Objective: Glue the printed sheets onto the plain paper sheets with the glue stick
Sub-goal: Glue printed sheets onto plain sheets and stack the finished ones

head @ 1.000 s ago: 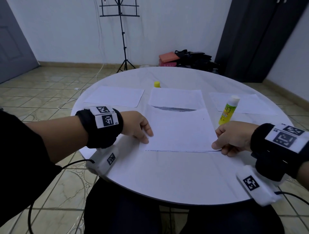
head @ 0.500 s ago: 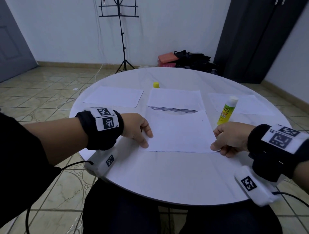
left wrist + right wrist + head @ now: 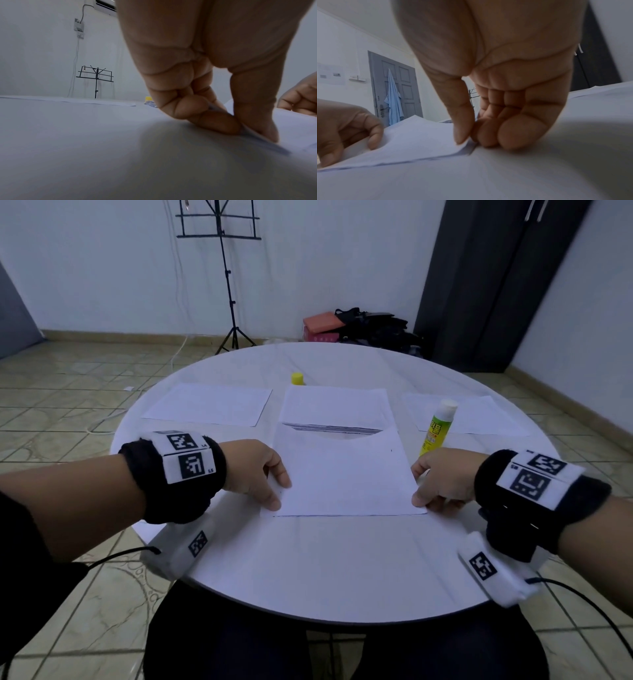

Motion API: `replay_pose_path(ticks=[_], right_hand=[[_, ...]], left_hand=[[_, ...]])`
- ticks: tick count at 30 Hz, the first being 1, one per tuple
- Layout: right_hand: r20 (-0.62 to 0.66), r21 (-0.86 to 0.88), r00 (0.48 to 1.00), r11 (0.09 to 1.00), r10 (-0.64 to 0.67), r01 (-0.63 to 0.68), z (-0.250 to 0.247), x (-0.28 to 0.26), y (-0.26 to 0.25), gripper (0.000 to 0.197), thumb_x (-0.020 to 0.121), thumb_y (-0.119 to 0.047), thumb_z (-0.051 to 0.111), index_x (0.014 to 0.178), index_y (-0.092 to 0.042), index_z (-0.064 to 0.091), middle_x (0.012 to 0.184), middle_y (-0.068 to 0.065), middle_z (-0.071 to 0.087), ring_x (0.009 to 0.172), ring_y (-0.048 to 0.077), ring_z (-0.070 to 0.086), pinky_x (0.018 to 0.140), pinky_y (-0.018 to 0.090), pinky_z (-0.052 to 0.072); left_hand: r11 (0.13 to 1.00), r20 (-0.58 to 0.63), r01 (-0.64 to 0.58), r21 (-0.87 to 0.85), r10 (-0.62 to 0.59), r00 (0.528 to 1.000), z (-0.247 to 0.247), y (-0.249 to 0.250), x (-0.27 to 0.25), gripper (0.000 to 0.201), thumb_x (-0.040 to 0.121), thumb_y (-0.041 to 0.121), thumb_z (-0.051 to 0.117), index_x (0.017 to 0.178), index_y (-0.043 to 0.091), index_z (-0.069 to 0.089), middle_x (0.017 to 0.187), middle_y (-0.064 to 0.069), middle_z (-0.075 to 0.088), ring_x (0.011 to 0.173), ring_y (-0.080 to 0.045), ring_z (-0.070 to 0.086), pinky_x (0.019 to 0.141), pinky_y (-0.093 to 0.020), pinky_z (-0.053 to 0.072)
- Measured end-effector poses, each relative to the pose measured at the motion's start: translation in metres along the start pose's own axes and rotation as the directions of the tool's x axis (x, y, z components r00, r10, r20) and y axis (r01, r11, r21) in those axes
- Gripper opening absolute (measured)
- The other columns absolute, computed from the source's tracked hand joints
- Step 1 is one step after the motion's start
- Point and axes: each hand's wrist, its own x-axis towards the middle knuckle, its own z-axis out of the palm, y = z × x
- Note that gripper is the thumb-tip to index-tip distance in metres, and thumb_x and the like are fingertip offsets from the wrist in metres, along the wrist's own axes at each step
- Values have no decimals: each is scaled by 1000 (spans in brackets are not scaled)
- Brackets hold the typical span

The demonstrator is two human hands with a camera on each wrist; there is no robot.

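Observation:
A white sheet (image 3: 346, 474) lies blank side up at the middle of the round white table (image 3: 325, 559), its far part lifted so a printed strip (image 3: 330, 429) shows beneath. My left hand (image 3: 270, 481) pinches the sheet's near left corner (image 3: 257, 136) between thumb and fingers. My right hand (image 3: 428, 484) pinches the near right corner (image 3: 464, 143). The glue stick (image 3: 436, 428), green and yellow with a white top, stands uncapped just beyond my right hand. Its yellow cap (image 3: 297, 378) sits at the far middle.
Plain sheets lie at the far left (image 3: 209, 404), far middle (image 3: 334, 405) and far right (image 3: 476, 416) of the table. A black music stand (image 3: 226, 278) and bags (image 3: 363, 328) are on the floor beyond. A dark cabinet (image 3: 496, 282) stands at the right.
Both hands keep their hold on the sheet's near corners. The sheet has shifted only slightly towards the far side; the glue stick and cap have stayed put.

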Motion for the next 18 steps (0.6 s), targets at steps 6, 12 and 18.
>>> replay_pose_path(ticks=[6,12,18], right_hand=[[-3,-17,1000,1000,-2,2,1,-1,0,27,78,4,67,104,-2,61,75,16,64,65,27,56,59,31,48],[-19,-28,1000,1000,4,-5,2,-4,-2,26,79,5,67,101,-5,59,73,16,62,64,27,54,53,27,47],[-86,-193,996,981,-5,-12,6,-13,-14,60,79,-3,69,133,-4,43,81,10,60,72,28,57,60,33,51]], left_hand=[[1000,1,3,0,-3,1000,0,1,0,30,72,27,81,93,34,61,69,11,52,63,-3,48,58,-15,35],[1000,7,12,-13,-12,1000,1,-1,2,30,71,28,82,91,36,62,72,10,55,65,-4,51,61,-15,38],[1000,33,9,26,-10,999,0,-2,4,31,72,30,81,95,35,59,82,8,58,67,-4,52,65,-15,40]])
